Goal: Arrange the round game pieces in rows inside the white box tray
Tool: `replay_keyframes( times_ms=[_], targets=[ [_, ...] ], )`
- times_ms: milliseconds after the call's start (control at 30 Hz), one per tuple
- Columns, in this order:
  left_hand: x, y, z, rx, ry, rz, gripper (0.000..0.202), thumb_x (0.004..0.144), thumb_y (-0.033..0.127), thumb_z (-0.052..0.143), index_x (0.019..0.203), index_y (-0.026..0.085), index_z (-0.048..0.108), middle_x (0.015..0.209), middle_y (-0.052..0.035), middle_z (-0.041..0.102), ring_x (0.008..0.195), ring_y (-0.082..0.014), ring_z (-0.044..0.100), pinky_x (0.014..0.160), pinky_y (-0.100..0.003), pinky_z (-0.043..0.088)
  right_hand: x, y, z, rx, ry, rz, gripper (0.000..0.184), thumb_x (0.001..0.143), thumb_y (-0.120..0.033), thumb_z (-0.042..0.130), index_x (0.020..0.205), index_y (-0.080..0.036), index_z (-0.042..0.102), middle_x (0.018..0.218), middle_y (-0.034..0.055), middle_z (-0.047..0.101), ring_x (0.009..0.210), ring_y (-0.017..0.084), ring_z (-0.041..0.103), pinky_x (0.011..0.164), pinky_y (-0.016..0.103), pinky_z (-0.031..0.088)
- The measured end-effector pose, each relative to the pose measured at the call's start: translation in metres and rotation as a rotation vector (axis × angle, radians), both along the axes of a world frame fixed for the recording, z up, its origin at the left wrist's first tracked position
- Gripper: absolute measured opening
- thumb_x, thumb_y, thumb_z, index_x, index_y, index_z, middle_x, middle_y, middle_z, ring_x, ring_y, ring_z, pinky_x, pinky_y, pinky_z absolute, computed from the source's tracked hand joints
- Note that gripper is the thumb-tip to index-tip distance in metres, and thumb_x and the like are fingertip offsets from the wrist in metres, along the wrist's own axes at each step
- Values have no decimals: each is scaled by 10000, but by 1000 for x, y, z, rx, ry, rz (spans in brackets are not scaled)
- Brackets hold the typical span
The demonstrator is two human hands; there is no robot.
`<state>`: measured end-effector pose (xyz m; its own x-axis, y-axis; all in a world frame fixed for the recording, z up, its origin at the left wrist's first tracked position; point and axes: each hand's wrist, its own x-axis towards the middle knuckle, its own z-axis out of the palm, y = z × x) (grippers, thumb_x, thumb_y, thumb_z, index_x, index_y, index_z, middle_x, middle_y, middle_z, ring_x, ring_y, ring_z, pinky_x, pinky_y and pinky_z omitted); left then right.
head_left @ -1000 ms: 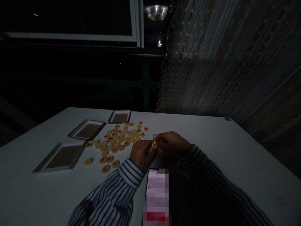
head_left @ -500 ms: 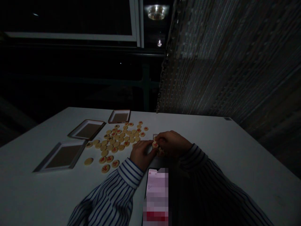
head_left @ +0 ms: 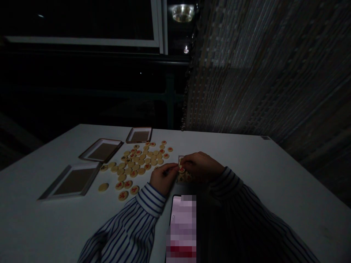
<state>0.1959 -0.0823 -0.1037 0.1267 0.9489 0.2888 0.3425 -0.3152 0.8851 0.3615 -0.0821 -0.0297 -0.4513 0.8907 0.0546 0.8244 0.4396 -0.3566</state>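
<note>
A small clear-sided box (head_left: 179, 179) sits on the table in front of me, with several round wooden Chinese chess pieces (head_left: 187, 176) inside. My right hand (head_left: 202, 165) reaches over it from the right, fingers curled down at a red-marked Chinese chess piece (head_left: 181, 170). At the box's left side is my left hand (head_left: 163, 178), its thumb and fingertips drawn together close to that piece. Whether anything is between the left fingertips cannot be made out. The right hand hides part of the box. Many more pieces (head_left: 141, 162) lie scattered to the left, some red-marked, some black, others blank side up.
Three shallow open trays, a near one (head_left: 91, 182), a middle one (head_left: 120, 145) and a far one (head_left: 150, 135), lie left on the white table (head_left: 246, 164). A phone (head_left: 182, 223) with its screen lit lies before me. A bead curtain (head_left: 233, 84) hangs behind the right.
My left hand has drawn slightly left and its thumb has moved up off the box, uncovering more pieces inside. The red-marked piece sits slightly lower. My right hand has hardly moved.
</note>
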Motion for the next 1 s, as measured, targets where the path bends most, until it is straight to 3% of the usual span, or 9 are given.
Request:
replay_keyframes(
  times_ms=[233,433,633,1000],
  targets=[
    [0,0,5,-107,-158,-28,203,648,309,611,752,144,669,689,-39,690,655,-159,628,626,-271,513,-2,0,-1,9,-8,8,233,773,-269,425,873,-245,634,824,-8,657,733,122,575,642,213,367],
    [0,0,7,-197,-251,33,208,612,317,637,729,148,672,702,-40,690,688,-163,627,668,-272,502,-4,-1,2,72,-93,9,254,790,-297,422,955,-231,603,865,12,653,763,139,571,648,233,353],
    [-1,3,6,-211,-325,83,233,591,335,650,724,145,673,723,-47,690,722,-170,623,709,-285,487,-12,-7,6,146,-170,48,292,816,-375,405,979,-204,576,909,50,636,848,165,543,723,272,335],
    [-2,4,7,-217,-327,100,223,591,329,641,706,140,670,675,-41,685,654,-150,616,627,-254,491,-19,-7,1,224,-240,56,296,842,-381,378,973,-196,568,901,63,621,868,178,511,711,291,303]
  ],
)
